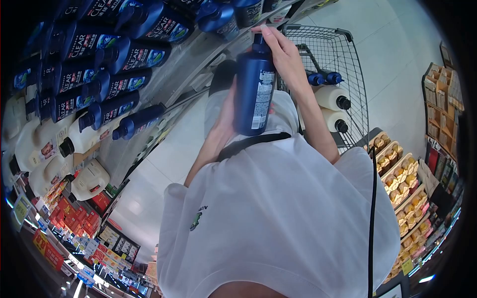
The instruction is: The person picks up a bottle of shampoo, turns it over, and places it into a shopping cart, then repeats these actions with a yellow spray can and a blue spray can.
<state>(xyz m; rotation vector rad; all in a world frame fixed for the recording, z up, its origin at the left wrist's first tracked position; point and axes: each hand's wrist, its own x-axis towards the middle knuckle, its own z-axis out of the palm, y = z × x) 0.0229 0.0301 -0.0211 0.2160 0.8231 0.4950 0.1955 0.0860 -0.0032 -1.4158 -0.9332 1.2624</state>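
Note:
A dark blue pump shampoo bottle [252,94] is held upright in front of my body, its back label and barcode facing me. My left hand [228,107] wraps the bottle's left side, its fingers mostly hidden behind it. At the top, my right hand [284,54] is closed around the black pump head, with fingers laid over it. Left of my hands, several similar blue CLEAR bottles [141,54] fill the shelf. To the right, a wire shopping cart [365,94] holds blue-capped bottles [325,78] and two cream jugs with black caps [332,98].
Large cream jugs [89,180] stand on the shelf at lower left. A grey shelf edge [191,64] runs close to my left hand. Trays of packed yellow items [405,179] stand at right, with a wooden rack [439,107] beyond the pale tiled floor [392,59].

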